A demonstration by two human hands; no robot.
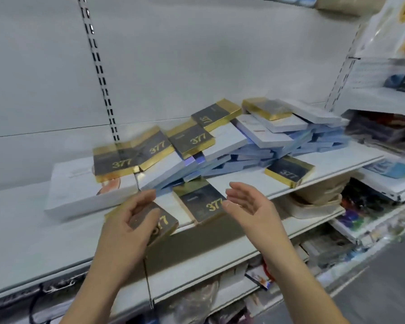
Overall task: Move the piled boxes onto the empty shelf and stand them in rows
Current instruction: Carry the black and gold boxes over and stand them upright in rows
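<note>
Gold-and-black 377 boxes (189,139): eight counted. Five lie flat on top of the pile of pale blue and white boxes (255,148), whose number I cannot tell. Two lie flat on the shelf (33,230) near its front edge. One is in the left hand (129,216), grip clamped on it at the front edge. Right hand (246,202): grip apart, holding nothing. The shelf is white metal with a white back panel; stocked shelves stand right and below.
</note>
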